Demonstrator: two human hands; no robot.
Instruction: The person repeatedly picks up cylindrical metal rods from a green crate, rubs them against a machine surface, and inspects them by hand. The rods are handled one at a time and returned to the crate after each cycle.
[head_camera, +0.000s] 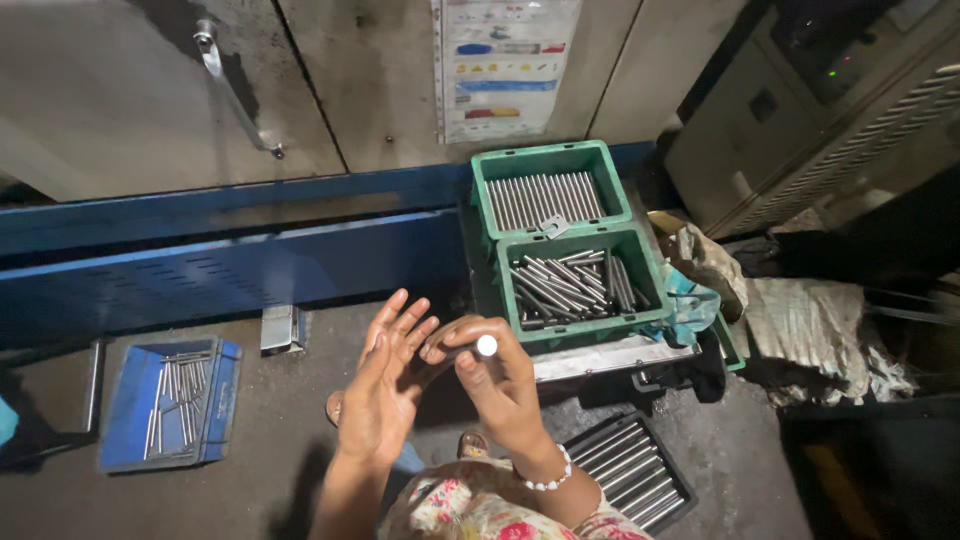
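My right hand (497, 385) is closed around a short metal rod (486, 346), whose round shiny end faces the camera. My left hand (385, 375) is held up beside it with fingers spread, palm toward the rod, holding nothing. Both hands hover over the dark floor in front of two stacked green crates. The near green crate (585, 325) holds several loose metal rods lying at mixed angles. The far green crate (548, 160) holds rods laid in a neat row.
A blue tray (215, 400) with several thin rods lies on the floor at left. A black tray (680, 485) of rods sits at lower right. A blue machine base (230, 260) runs behind, grey cabinet doors above it. Sacks and rags (810, 320) lie at right.
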